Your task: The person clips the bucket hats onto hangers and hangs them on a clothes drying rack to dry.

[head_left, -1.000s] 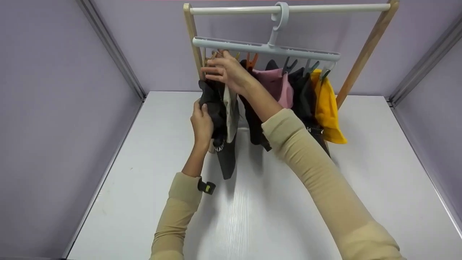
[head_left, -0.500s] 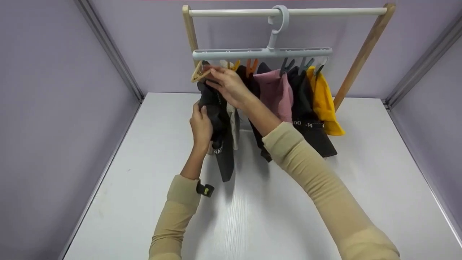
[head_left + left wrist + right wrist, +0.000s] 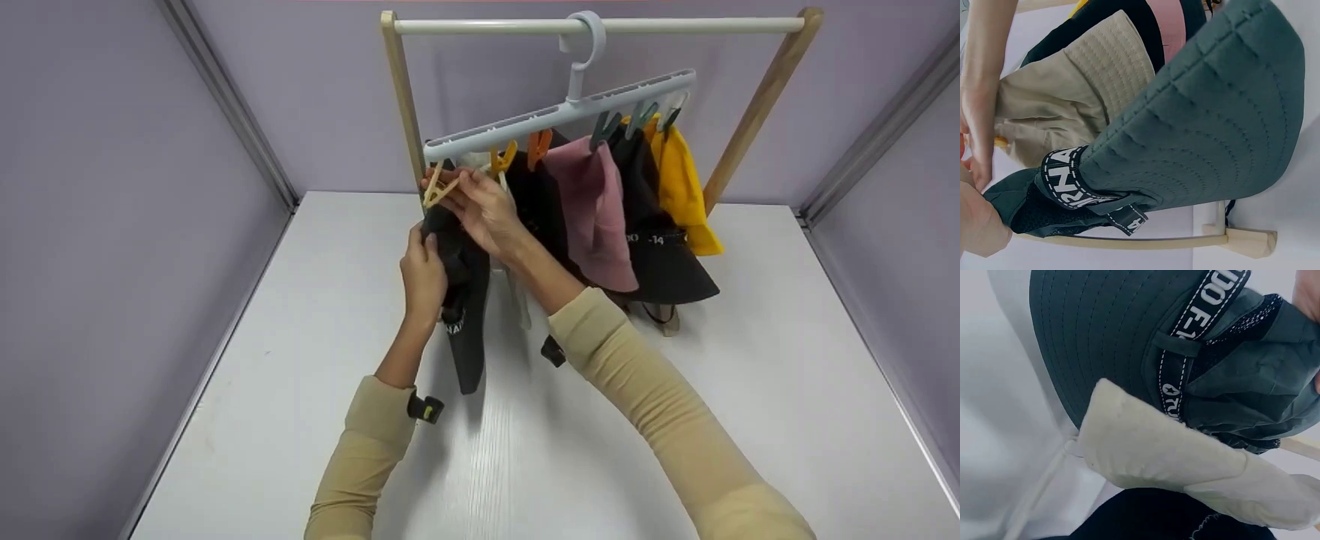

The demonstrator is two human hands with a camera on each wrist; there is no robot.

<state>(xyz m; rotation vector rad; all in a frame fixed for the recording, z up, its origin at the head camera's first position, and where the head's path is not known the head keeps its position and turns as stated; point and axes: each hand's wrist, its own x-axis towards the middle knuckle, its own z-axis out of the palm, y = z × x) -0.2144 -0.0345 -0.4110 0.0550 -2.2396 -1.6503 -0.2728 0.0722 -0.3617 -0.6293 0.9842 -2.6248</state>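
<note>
My left hand (image 3: pixel 425 281) grips the crown of a dark cap (image 3: pixel 469 352) below the left end of a pale blue hanger (image 3: pixel 517 127). The cap has a stitched brim (image 3: pixel 1213 124) and a black band with white lettering (image 3: pixel 1064 174); its brim hangs downward. Above it, my right hand (image 3: pixel 491 214) pinches a pale yellow clothespin (image 3: pixel 435 196) just under the hanger bar, close over the top of the cap. A beige hat (image 3: pixel 1061 95) hangs right beside the cap, partly hidden behind my right hand in the head view.
Farther right, a pink bucket hat (image 3: pixel 592 217), a black cap (image 3: pixel 667 277) and a yellow hat (image 3: pixel 679 187) hang from coloured clothespins. An orange clothespin (image 3: pixel 538 146) holds another dark hat. The hanger hooks over a white rail (image 3: pixel 480 27) with wooden legs (image 3: pixel 765 105) on a white table (image 3: pixel 247 360).
My right hand has come down and slightly right with the pale yellow clothespin. The hanger's left end has dropped and its right end has risen. My left hand keeps gripping the cap, slightly lower.
</note>
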